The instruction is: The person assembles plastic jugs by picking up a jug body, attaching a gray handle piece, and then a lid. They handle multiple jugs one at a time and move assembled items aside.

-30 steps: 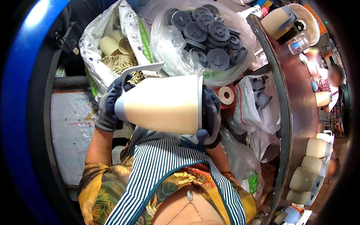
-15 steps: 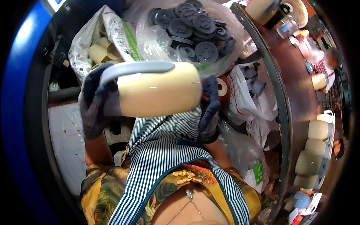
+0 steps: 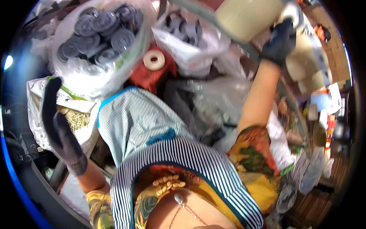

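My right hand (image 3: 280, 42), in a dark glove, is stretched out to the far right, closed at the side of a cream vacuum jug (image 3: 249, 18). The jug is smeared by motion and partly cut off by the upper edge. Which part of it the fingers grip cannot be made out. My left hand (image 3: 63, 128), also gloved, is raised at the left with its fingers stretched out and nothing in it. Beside it stands a white woven sack (image 3: 36, 110).
A clear plastic bag (image 3: 103, 82) of round grey lids (image 3: 103, 22) stands ahead. Right of it are a red object with a cream ring (image 3: 154, 60) and a white bag (image 3: 183, 53) of grey parts. More cream jugs (image 3: 305, 68) stand on the right, beyond a bench edge (image 3: 293, 97).
The jug, held between both hands before, has moved to the far right with my right hand. My left hand has let go and opened. The view has turned to the right.
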